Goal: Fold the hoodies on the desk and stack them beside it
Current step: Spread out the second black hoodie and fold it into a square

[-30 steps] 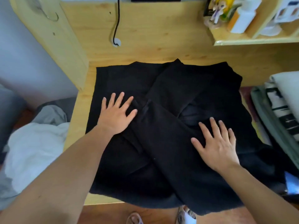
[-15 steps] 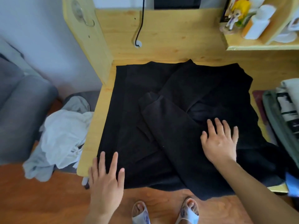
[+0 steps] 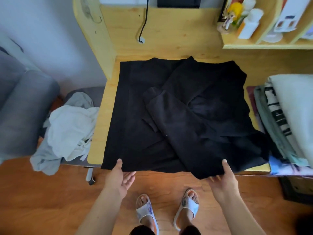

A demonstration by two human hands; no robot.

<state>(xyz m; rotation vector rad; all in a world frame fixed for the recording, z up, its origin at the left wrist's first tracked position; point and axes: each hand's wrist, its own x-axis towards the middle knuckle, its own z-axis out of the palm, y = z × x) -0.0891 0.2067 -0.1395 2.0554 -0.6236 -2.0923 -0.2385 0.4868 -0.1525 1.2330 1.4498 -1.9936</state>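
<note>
1 black hoodie [image 3: 183,116] lies spread on the wooden desk [image 3: 103,106], sleeves crossed over its body, its near hem overhanging the desk edge. 2 hands pinch that hem, thumb above and fingers beneath: left hand [image 3: 121,177] at the left corner, right hand [image 3: 223,178] at the right. Beyond the left hand lies a pale garment heap [image 3: 67,128]; beyond the right hand, stacked folded clothes [image 3: 288,116].

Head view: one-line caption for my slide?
Both hands, left hand and right hand, pinch the black hoodie's near hem.
</note>
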